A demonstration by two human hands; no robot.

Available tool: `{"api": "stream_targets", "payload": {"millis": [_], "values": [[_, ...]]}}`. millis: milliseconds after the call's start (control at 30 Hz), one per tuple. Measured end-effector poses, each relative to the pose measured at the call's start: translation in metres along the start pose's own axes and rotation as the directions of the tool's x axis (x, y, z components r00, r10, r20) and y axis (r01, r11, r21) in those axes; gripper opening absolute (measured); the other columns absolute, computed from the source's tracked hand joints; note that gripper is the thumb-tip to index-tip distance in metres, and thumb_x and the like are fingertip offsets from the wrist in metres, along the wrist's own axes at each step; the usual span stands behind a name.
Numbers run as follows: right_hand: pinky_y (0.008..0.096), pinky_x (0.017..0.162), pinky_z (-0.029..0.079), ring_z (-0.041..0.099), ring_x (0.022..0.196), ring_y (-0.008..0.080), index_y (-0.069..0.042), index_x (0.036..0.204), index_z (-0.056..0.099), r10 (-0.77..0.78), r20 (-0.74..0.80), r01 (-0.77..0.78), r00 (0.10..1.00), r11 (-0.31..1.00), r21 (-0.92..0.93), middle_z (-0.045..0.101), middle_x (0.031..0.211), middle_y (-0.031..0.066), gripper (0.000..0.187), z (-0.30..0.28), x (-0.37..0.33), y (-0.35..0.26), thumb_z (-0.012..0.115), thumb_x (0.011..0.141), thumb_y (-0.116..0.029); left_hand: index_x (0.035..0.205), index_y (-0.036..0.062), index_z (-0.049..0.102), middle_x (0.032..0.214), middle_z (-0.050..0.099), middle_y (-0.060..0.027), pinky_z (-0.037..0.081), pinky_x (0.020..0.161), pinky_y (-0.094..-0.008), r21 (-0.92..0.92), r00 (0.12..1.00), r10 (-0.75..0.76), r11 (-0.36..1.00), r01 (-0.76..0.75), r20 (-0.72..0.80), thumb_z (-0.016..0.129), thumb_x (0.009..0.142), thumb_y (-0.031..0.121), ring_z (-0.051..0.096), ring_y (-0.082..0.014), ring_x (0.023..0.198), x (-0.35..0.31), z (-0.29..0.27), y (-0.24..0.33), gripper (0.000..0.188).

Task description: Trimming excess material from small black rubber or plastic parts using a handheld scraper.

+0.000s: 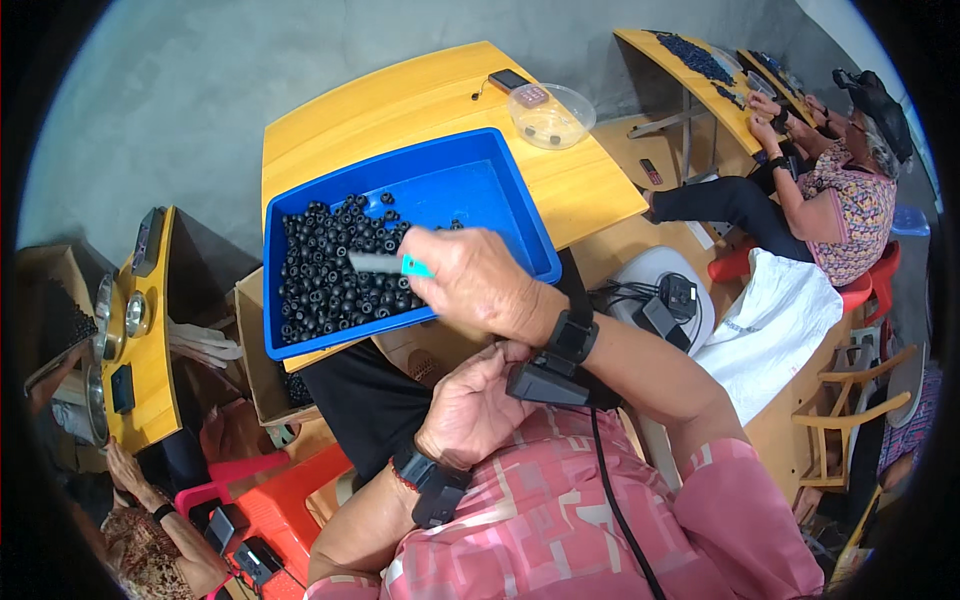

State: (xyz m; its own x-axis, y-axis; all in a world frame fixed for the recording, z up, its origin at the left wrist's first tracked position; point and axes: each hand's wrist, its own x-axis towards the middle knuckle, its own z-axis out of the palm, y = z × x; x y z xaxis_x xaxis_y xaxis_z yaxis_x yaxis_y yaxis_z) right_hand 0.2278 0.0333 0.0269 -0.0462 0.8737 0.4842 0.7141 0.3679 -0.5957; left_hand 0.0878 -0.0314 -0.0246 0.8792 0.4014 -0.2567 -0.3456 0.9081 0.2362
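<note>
My right hand (475,280) is closed round the teal handle of a small knife (378,263), its grey blade pointing left over a blue plastic tray (470,180). Beneath the blade, small round black parts with holes (335,270) are heaped on the tray's left side. My left hand (470,405) is below and close to the right wrist, fingers curled. Its fingertips are partly hidden by the black device on that wrist, so anything in them cannot be made out. Both wrists wear strapped black devices.
The tray rests on a yellow table (350,120) with a clear round tub (568,125) and a dark phone-like device (508,80). A cardboard box (255,350) stands at the left. Other people sit right and lower left. A black cable runs down my front.
</note>
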Motion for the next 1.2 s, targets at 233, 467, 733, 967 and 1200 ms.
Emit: {"api": "stream_targets", "payload": {"millis": [233,467,733,967,1200], "values": [[0.0447,0.061,0.05,0.065,0.068,0.0376,0.0,0.09,0.064,0.132,-0.158,-0.109,0.979,0.983,0.146,0.065,0.071,0.0218,0.016,-0.02,0.034,0.014,0.071,0.088,-0.015,0.141,0.0055,0.048,0.129,0.062,-0.0098,0.047,0.097,-0.0424,0.238,0.987,0.047,0.968,-0.083,0.154,0.065,0.092,0.006,0.061,-0.0257,0.113,-0.007,0.025,0.007,0.052],[0.0406,0.059,0.049,0.064,0.065,0.0355,0.001,0.09,0.064,0.17,-0.153,-0.147,0.974,0.978,0.15,0.065,0.072,0.0221,0.018,-0.009,0.027,0.022,0.072,0.088,-0.015,0.133,0.0059,0.048,0.105,0.061,-0.003,0.047,0.073,-0.0269,0.555,0.991,0.128,0.823,-0.122,0.029,0.069,0.095,0.007,0.054,-0.0095,0.081,0.008,0.025,0.001,0.043],[0.0478,0.061,0.052,0.067,0.074,0.0422,-0.003,0.094,0.06,0.039,-0.093,-0.048,0.995,0.994,-0.099,0.065,0.075,0.0203,0.016,-0.018,0.024,0.018,0.07,0.086,-0.012,0.108,0.0064,0.051,0.093,0.063,-0.0016,0.045,0.066,-0.0231,0.612,0.925,0.355,0.704,-0.36,0.136,0.076,0.092,0.012,0.054,-0.0074,0.075,0.004,0.053,0.006,0.03],[0.0525,0.063,0.053,0.067,0.075,0.043,-0.004,0.095,0.058,-0.078,-0.032,0.072,0.996,0.985,-0.154,0.067,0.076,0.0196,0.018,-0.021,0.024,0.018,0.07,0.084,-0.014,0.108,0.0065,0.055,0.097,0.065,0.0002,0.05,0.078,-0.023,0.682,0.948,0.287,0.666,-0.302,0.14,0.075,0.089,0.001,0.06,-0.0059,0.086,0.008,0.035,0.021,0.027],[0.0438,0.06,0.051,0.067,0.069,0.0361,-0.003,0.092,0.065,0.138,-0.079,-0.133,0.987,0.989,0.061,0.066,0.074,0.0195,0.012,-0.016,0.012,0.014,0.071,0.089,-0.013,0.109,0.005,0.056,0.102,0.062,0.0006,0.05,0.077,-0.023,0.599,0.993,-0.013,0.798,-0.062,0.12,0.08,0.085,0.002,0.059,-0.0066,0.088,0.009,0.02,0.019,0.034]]}}
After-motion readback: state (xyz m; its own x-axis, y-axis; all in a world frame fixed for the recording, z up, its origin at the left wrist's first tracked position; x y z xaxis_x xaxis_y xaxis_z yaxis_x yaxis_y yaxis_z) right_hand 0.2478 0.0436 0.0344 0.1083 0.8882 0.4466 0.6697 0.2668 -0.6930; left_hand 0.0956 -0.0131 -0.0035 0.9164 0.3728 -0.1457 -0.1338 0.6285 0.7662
